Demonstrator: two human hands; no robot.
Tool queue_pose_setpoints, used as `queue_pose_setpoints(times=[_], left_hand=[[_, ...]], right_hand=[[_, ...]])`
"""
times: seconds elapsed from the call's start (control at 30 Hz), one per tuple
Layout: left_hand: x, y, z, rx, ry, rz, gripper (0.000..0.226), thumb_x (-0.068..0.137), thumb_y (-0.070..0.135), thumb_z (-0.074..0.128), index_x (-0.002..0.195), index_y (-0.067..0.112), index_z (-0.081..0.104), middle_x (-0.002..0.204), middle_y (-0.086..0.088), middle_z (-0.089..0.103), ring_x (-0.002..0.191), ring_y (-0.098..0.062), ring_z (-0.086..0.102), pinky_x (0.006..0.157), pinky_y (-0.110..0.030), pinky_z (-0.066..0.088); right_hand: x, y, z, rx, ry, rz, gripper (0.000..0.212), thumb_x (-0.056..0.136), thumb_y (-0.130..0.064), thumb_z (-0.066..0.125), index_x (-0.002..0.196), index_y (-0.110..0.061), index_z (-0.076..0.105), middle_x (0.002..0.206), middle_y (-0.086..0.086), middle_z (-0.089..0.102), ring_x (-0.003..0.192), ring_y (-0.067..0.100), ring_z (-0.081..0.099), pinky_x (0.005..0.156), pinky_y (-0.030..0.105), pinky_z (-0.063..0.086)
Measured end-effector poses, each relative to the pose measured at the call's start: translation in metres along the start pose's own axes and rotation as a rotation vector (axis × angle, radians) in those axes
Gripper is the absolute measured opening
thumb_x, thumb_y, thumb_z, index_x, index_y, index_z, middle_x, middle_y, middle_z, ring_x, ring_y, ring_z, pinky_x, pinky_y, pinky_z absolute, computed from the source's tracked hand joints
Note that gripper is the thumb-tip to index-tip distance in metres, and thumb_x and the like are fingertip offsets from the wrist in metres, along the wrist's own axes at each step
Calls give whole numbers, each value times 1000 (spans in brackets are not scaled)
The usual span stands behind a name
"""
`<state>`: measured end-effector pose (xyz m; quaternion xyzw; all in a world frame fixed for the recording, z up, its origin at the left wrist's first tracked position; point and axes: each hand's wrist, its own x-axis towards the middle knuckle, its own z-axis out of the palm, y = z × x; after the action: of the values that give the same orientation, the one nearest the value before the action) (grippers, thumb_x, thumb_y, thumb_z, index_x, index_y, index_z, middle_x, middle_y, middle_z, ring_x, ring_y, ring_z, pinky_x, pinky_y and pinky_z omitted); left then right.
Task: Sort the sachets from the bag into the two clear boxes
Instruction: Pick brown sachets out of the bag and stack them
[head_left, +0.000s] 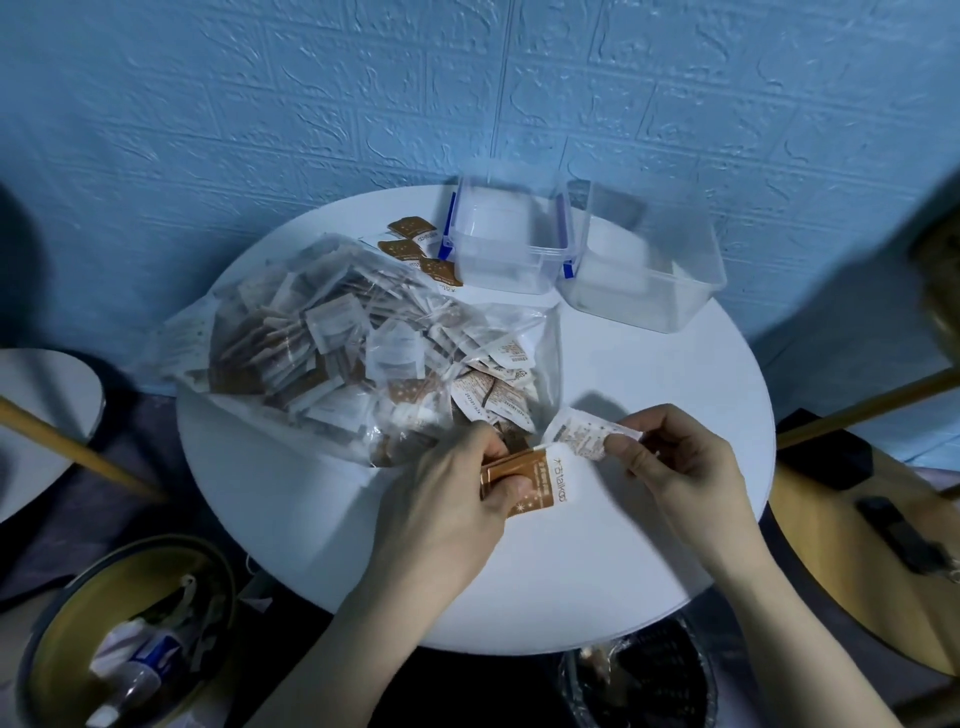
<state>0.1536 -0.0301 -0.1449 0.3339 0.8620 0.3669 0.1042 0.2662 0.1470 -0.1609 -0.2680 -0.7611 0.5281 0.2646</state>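
Observation:
A clear plastic bag (332, 332) full of brown and white sachets lies on the left of the round white table (649, 415), its mouth facing right. My left hand (447, 499) pinches a brown sachet (540, 480) just outside the bag's mouth. My right hand (680, 462) pinches a white sachet (582, 434) right beside it. Two clear boxes stand at the table's back: the left box (504, 244) with blue latches and the right box (644, 260). Both look empty. Three brown sachets (415, 244) lie loose left of the left box.
A yellow bin (124, 634) with rubbish stands on the floor at lower left. A guitar body (872, 540) leans at the right. Another white table edge (41, 405) shows at far left, and a dark basket (644, 675) sits below the table's front.

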Motion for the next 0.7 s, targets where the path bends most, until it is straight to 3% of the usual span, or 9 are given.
queue_pose_setpoints(times=[0.1, 0.2, 0.33, 0.4, 0.47, 0.6, 0.7], left_hand=[[-5, 3, -1, 48, 12, 73, 22, 86, 45, 64, 93, 33, 47, 93, 19, 51, 87, -5, 49, 66, -22, 29], [-6, -7, 0, -32, -19, 97, 26, 79, 39, 73, 85, 33, 49, 84, 21, 51, 75, 2, 46, 63, -20, 33], [-9, -21, -2, -177, 27, 58, 24, 72, 28, 81, 75, 28, 57, 65, 28, 52, 56, 2, 46, 49, -14, 29], [-11, -24, -7, -201, 86, 49, 23, 73, 23, 81, 71, 27, 58, 61, 27, 52, 51, 2, 46, 47, -13, 29], [-13, -28, -8, -221, 117, 39, 23, 74, 21, 81, 71, 27, 58, 59, 19, 54, 48, -1, 45, 47, -14, 29], [-13, -32, -3, -277, 98, 17, 27, 76, 19, 79, 83, 36, 58, 73, 6, 63, 58, -12, 58, 55, -42, 51], [-13, -29, 0, -340, 95, -5, 43, 78, 15, 77, 100, 44, 56, 93, 16, 64, 73, -11, 65, 62, -48, 55]], right_hand=[[-6, 1, -1, -137, -12, -118, 18, 81, -5, 74, 77, -21, 67, 76, 3, 65, 62, 12, 51, 59, 17, 38], [-14, 5, -2, -335, -130, -276, 20, 80, -8, 77, 84, -24, 65, 92, -8, 63, 80, 16, 58, 69, 18, 41], [-21, 1, -6, -394, -274, -209, 21, 80, -50, 68, 94, -34, 65, 116, -14, 57, 103, 12, 56, 79, 20, 44], [-19, 0, -6, -371, -293, -155, 29, 79, -60, 60, 93, -34, 65, 118, -16, 56, 95, 13, 57, 78, 27, 46], [-15, -2, -2, -357, -282, -161, 25, 80, -56, 62, 91, -34, 65, 109, -14, 59, 81, 16, 58, 73, 32, 47], [-8, -7, 10, -231, -323, -106, 25, 80, -25, 78, 99, -28, 63, 63, -16, 53, 55, 7, 40, 55, 24, 35], [0, -8, 16, -181, -357, -81, 39, 77, -16, 81, 108, -30, 62, 76, -22, 55, 59, 7, 41, 58, 21, 36]])
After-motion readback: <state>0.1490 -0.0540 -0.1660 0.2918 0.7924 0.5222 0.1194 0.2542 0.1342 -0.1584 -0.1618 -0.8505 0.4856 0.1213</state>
